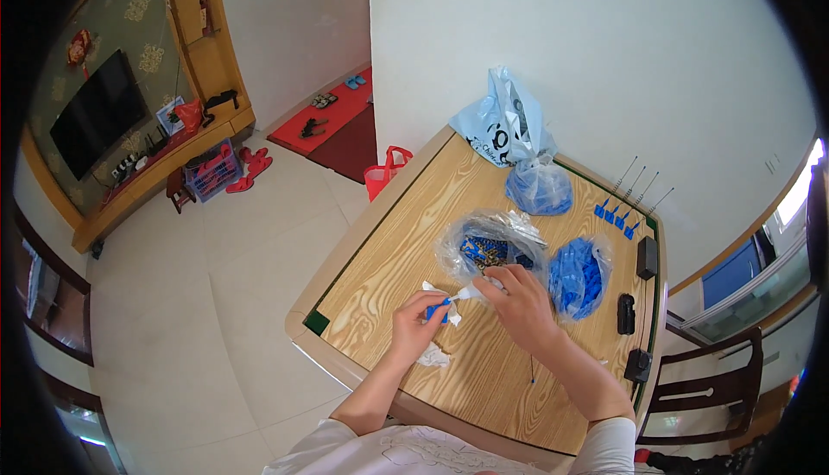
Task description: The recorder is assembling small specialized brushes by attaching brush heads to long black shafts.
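My left hand [414, 324] is closed on a small blue plastic piece [437, 312], held just above the near part of the wooden table. My right hand [523, 304] grips a small white squeeze bottle [471, 290] with a narrow nozzle. Its tip points at the blue piece; whether they touch I cannot tell. Crumpled white tissue [454, 314] lies under and beside the piece, and another wad [433, 356] sits closer to me. Just beyond my hands stands an opened clear bag [449, 246] of small blue and brass-coloured parts.
A clear bag of blue pieces [577, 281] lies right of my right hand; another [539, 188] sits farther back beside a light blue bag [496, 125]. Several blue pieces with thin upright rods [615, 220] line the table's right edge, near dark boxes [647, 257]. A dark chair [708, 395] stands right.
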The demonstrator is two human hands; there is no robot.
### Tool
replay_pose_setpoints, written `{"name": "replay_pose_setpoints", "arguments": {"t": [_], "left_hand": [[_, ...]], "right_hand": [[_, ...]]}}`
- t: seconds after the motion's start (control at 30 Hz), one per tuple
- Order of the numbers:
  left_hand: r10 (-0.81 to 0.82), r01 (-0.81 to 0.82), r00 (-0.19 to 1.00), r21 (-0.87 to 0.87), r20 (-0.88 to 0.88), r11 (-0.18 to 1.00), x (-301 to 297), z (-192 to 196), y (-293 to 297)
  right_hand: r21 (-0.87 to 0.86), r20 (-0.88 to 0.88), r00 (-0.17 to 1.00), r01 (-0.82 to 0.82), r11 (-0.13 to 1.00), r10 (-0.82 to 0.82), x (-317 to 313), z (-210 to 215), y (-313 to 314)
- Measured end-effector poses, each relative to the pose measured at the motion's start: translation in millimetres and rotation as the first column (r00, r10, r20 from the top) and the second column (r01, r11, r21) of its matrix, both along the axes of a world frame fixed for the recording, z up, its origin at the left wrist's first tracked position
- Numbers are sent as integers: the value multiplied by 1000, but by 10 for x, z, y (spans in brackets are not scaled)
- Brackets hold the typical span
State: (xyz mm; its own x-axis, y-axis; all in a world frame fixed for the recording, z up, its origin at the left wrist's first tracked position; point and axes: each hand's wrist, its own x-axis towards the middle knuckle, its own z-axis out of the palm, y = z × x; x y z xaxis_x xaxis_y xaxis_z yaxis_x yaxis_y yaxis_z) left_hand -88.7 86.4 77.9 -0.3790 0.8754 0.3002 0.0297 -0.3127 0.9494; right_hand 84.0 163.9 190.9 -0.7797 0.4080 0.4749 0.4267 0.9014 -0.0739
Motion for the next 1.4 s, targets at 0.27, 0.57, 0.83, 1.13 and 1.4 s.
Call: {"name": "replay_pose_setpoints", "arguments": {"t": [0.27, 0.57, 0.83, 1.13, 1.4], "left_hand": [[8, -8, 1000, -4, -11, 1000, 3, -11, 5], [2, -2, 1000, 1, -8, 1000, -12, 11, 20], [2, -2, 1000, 6, -6, 1000, -34, 19, -4], [-7, 6, 1000, -20, -13, 1000, -59, 37, -12], [2, -2, 1000, 14, -6, 1000, -44, 42, -8]], "right_hand": [[24, -15, 1000, -12, 1000, 13, -6, -11, 20], [16, 22, 1000, -6, 1000, 5, 7, -8, 10], [-2, 45, 999, -16, 1000, 16, -10, 53, -5], [-54, 9, 1000, -9, 998, 10, 2, 68, 16], [-45, -12, 1000, -11, 999, 11, 10, -5, 22]]}}
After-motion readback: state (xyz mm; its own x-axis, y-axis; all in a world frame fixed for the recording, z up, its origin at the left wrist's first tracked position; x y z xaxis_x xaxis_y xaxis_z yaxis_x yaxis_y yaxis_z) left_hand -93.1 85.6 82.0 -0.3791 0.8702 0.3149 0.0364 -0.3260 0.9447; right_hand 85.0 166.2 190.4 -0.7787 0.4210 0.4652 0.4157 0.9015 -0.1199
